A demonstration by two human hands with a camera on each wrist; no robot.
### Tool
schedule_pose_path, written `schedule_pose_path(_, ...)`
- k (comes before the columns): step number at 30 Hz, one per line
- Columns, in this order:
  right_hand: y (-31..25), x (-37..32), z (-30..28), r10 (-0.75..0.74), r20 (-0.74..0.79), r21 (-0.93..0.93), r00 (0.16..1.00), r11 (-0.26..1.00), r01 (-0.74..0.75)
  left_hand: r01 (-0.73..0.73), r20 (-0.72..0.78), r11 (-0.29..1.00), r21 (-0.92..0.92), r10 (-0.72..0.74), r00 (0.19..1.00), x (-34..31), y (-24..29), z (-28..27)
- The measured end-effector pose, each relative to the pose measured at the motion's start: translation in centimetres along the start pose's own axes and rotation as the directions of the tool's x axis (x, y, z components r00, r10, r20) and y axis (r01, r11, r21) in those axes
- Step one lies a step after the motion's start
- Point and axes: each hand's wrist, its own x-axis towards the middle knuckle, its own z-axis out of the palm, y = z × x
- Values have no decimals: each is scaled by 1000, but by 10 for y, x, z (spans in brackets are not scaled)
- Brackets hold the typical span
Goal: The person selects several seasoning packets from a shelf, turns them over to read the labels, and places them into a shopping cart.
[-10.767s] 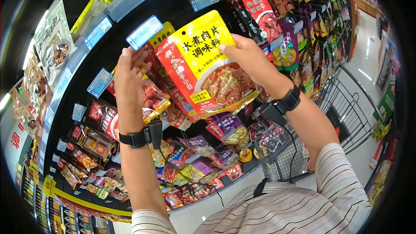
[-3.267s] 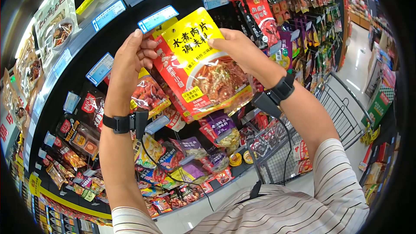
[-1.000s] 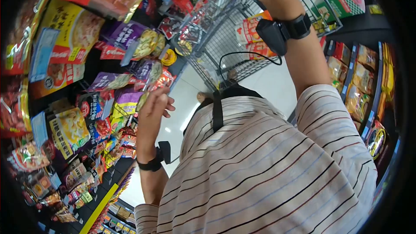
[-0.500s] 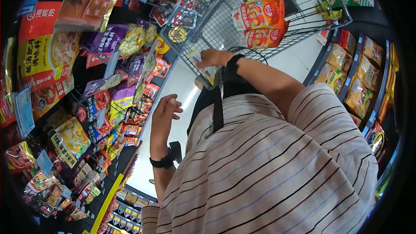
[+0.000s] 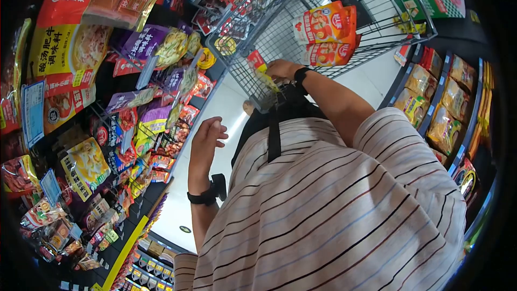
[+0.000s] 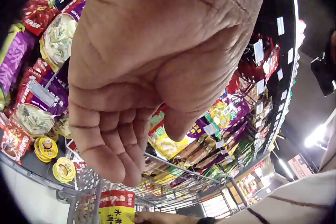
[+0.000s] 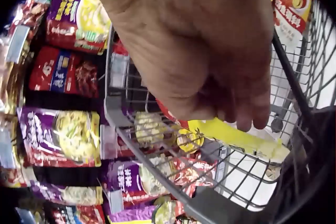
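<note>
My right hand [image 5: 285,69] reaches over the near end of a wire shopping cart [image 7: 202,208] and pinches a red and yellow seasoning packet [image 5: 260,68]. In the right wrist view the packet's yellow part [image 7: 231,136] runs below the fingertips, just inside the cart's wires; the hand hides some of it. My left hand [image 5: 207,137] hangs between the shelf and my body, its fingers loosely bent around nothing. The left wrist view shows its palm [image 6: 157,61] large, with the packet's printed front [image 6: 116,205] far below it.
Orange-red food packets [image 5: 326,24] lie farther along in the cart. Hanging seasoning packets fill the left shelf, including a yellow one [image 5: 70,48] and a purple one [image 5: 142,43]. Bagged goods [image 5: 444,129] line the right shelf. Pale floor [image 5: 188,194] shows between.
Earlier my right hand held the packet up at the shelf, with my left hand near a price tag. Both hands have come down; the packet is now at the cart's near end.
</note>
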Motion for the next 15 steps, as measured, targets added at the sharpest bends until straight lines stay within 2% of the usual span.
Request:
schedule_pose_path(1,1,-7,-9,-107,29,-102,994,989,109,2,2,1000,6,-2,1000,0,-2,-1)
schedule_pose_path(3,0,-15,-14,-146,38,-7,989,989,147,10,14,1000,5,-10,1000,-2,-4,-5)
schedule_pose_path(4,-5,-19,-16,-84,16,186,996,979,79,9,19,1000,5,-9,1000,-1,-5,-6)
schedule_pose_path(6,-23,-35,-18,42,14,549,999,835,-43,0,26,1000,9,-1,1000,-2,-5,-8)
schedule_pose_path(7,-42,-56,-22,1,-8,525,1000,851,3,-8,30,1000,13,7,1000,-1,-5,-10)
schedule_pose_path(10,-55,-66,-36,-103,-30,586,994,804,101,-54,62,998,21,53,997,5,-6,-16)
schedule_pose_path(11,-79,-90,-38,-139,-48,590,989,795,140,-70,74,997,31,67,995,7,-3,-17)
schedule_pose_path(15,-124,-135,-54,-284,-147,536,947,782,318,-186,115,981,61,178,977,17,16,-19)
